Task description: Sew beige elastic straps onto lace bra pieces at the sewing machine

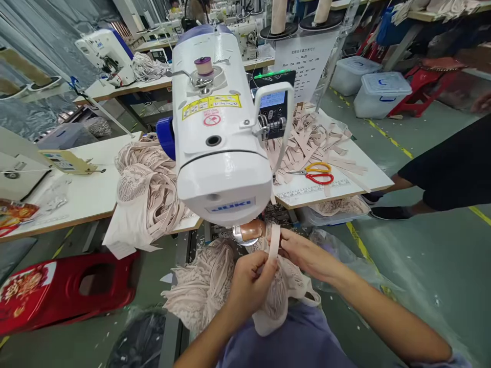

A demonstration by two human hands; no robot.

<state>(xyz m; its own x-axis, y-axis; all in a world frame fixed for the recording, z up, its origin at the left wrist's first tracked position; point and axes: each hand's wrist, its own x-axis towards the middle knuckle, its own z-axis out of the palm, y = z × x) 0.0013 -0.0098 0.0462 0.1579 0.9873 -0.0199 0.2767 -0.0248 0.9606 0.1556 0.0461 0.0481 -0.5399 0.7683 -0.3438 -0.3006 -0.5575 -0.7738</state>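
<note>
My left hand (255, 278) pinches the lower end of a pale pink fabric strap (274, 241) between thumb and fingers. At the strap's upper right, my right hand (301, 250) has its fingers closed on the same pale fabric; exactly which part they grip is partly hidden. Both hands are just below the head of a white JUKI sewing machine (226, 176), close to its copper-coloured sewing arm (251, 231). Beige lace garments (207, 291) hang in a bunch left of my hands, and more lace (274, 296) drapes beneath them over my lap.
Cut strips (303, 138) lie on the right tabletop beside scissors with orange and red handles (318, 173). Lace pieces (148, 186) are heaped on the left table. A red stool (84, 286) stands at left. Someone's legs (441, 168) are at right, near lidded plastic bins (381, 97).
</note>
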